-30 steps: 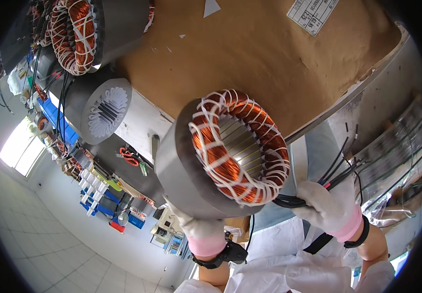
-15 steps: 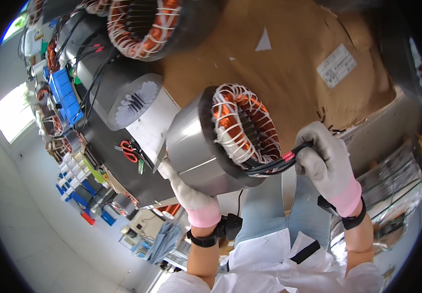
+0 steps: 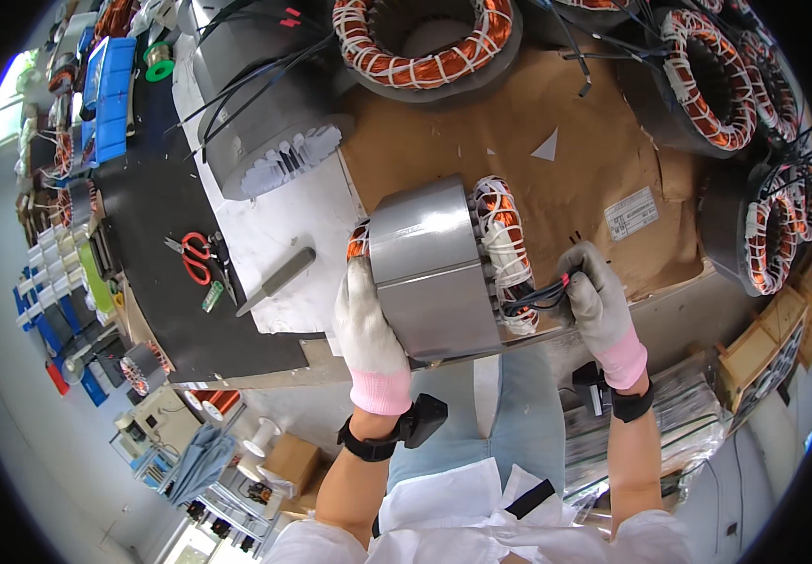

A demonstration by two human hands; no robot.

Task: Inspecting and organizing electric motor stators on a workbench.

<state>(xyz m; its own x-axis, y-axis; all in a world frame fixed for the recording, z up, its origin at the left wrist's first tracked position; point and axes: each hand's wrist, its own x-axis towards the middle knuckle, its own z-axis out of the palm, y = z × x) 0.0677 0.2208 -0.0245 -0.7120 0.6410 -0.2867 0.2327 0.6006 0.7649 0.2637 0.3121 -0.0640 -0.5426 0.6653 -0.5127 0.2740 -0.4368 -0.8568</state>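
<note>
A motor stator (image 3: pixel 429 273), a smooth grey metal cylinder, lies on its side before me. Orange copper windings laced with white cord (image 3: pixel 504 240) bulge from its right end, and a bit of winding shows at the left end. My left hand (image 3: pixel 368 324), in a white glove with a pink cuff, grips the stator's left end; some fingertips are hidden. Black lead wires (image 3: pixel 539 299) with a red marking come out of the right-hand winding. My gloved right hand (image 3: pixel 594 296) is closed around them near their ends, beside the stator.
White paper (image 3: pixel 269 226) left of the stator bears a grey-handled knife (image 3: pixel 279 280). Red-handled scissors (image 3: pixel 196 258) lie on the black mat. Brown cardboard (image 3: pixel 575 179) covers the bench at right. More stators (image 3: pixel 425 70) stand at the back and right (image 3: pixel 749 226).
The stator has turned so its laced winding faces more to the right. My right hand still holds the wires. My view has shifted, bringing the knife and the right-hand stators into clear sight.
</note>
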